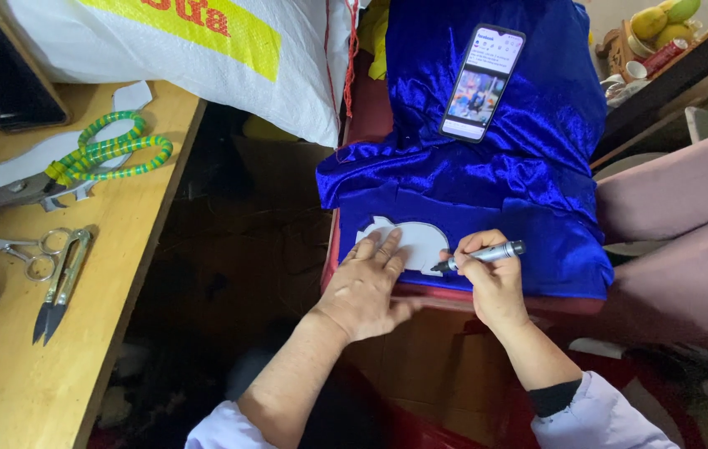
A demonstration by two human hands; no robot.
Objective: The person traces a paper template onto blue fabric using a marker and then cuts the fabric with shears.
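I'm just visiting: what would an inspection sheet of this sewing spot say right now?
Surface: blue shiny fabric spread over a red stool.
Job's things: white paper template on the fabric; grey marker.
Clutter: phone on the fabric; large scissors, small scissors and thread snips on the wooden table.
Hands: left hand flat on the template; right hand holds the marker at its edge.
Cables: nothing seen.
Surroundings: white woven sack.

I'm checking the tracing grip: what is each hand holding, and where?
The right hand grips a grey pen around its barrel, near the tip. The left hand holds nothing; it presses flat on the white paper template.
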